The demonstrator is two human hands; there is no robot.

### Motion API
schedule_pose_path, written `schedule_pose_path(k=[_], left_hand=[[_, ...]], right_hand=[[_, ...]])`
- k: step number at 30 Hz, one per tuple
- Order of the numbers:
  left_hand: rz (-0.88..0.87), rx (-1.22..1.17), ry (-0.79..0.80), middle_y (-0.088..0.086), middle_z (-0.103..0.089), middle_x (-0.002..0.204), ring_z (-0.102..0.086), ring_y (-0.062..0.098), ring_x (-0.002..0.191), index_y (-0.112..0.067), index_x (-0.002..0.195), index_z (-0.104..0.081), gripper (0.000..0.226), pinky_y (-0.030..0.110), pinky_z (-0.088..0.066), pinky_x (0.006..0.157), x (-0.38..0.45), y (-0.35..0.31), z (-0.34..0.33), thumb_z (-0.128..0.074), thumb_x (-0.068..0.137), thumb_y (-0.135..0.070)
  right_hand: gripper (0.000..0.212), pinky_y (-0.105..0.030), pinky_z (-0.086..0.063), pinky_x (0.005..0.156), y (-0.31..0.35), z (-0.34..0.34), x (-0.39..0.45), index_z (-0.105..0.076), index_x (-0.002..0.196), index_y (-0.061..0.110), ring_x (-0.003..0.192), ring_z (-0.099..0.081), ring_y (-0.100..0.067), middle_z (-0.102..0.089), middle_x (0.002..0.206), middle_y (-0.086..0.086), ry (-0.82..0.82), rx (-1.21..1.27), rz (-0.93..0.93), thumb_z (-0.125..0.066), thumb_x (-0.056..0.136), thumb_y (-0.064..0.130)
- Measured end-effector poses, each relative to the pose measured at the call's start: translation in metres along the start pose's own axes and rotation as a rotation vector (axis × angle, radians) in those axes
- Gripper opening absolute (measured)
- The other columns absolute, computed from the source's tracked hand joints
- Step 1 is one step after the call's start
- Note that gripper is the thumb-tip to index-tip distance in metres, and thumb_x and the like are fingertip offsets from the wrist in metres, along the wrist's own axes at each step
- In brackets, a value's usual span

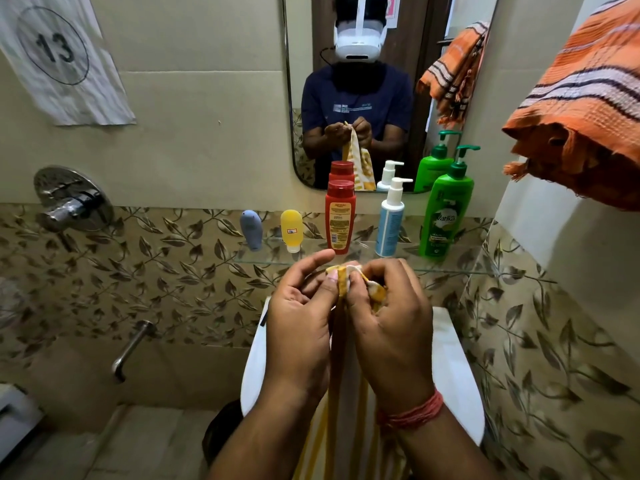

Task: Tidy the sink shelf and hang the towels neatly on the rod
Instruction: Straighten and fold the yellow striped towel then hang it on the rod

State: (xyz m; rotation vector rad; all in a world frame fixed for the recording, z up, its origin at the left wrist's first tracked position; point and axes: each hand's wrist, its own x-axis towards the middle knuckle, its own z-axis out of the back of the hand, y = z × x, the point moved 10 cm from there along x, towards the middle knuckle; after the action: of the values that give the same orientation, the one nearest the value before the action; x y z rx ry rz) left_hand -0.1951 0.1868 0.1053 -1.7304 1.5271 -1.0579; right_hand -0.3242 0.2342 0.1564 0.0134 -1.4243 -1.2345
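Currently both hands pinch the yellow striped towel's [341, 403] top edge at centre: left hand [299, 318] with thumb and fingers [333, 275], right hand [389, 327] bunching it. Best spread the corners apart first. Glass shelf [277, 256] with bottles sits just beyond; orange towel [581, 109] overhangs far right, leaving open room left.

Wall sheet [65, 58] bears a circled "13"; green pump bottle [445, 216] on the glass shelf [263, 259] reads "Vatika"; print on the other bottles is too small to read.
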Motion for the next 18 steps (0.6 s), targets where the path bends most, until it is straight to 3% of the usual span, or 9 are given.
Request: schedule_pose_path(k=[3,6,10,18], left_hand=[[-0.041,0.004,-0.005,0.008,-0.078,0.107,-0.076,0.025,0.100,-0.030,0.110,-0.074,0.030,0.029,-0.061,0.074,-0.0035,-0.0007,-0.0014,-0.068,0.081,-0.024],[-0.062,0.023,-0.009,0.008,-0.078,0.108,-0.075,0.025,0.102,-0.031,0.112,-0.073,0.031,0.029,-0.061,0.076,-0.0041,-0.0007,-0.0005,-0.068,0.082,-0.027],[-0.095,0.095,-0.008,0.006,-0.077,0.110,-0.075,0.024,0.104,-0.034,0.112,-0.072,0.025,0.032,-0.062,0.079,-0.0015,-0.0041,0.0002,-0.068,0.089,-0.027],[-0.182,0.330,0.003,-0.002,-0.077,0.106,-0.074,0.014,0.101,-0.028,0.113,-0.072,0.023,0.026,-0.060,0.082,0.0000,-0.0085,-0.0048,-0.069,0.090,-0.023]], right_hand=[[0.016,-0.006,-0.039,0.058,-0.0031,0.0002,0.0003,-0.053,0.086,0.023,0.072,-0.054,0.000,-0.052,0.077,0.011,-0.008,-0.018,-0.018,-0.067,0.091,0.017],[0.013,-0.003,-0.041,0.061,0.0015,-0.0021,0.0012,-0.056,0.095,0.025,0.077,-0.058,0.005,-0.055,0.079,0.018,0.024,0.001,0.017,-0.066,0.092,0.017],[0.009,-0.009,-0.049,0.068,0.0021,-0.0046,0.0037,-0.066,0.103,0.021,0.082,-0.062,0.000,-0.067,0.091,0.012,0.065,-0.003,0.043,-0.066,0.094,0.020],[0.017,-0.032,-0.057,0.058,0.0014,-0.0019,0.0059,-0.065,0.101,0.017,0.071,-0.066,-0.014,-0.070,0.083,0.002,0.051,-0.122,0.078,-0.056,0.092,0.029]])
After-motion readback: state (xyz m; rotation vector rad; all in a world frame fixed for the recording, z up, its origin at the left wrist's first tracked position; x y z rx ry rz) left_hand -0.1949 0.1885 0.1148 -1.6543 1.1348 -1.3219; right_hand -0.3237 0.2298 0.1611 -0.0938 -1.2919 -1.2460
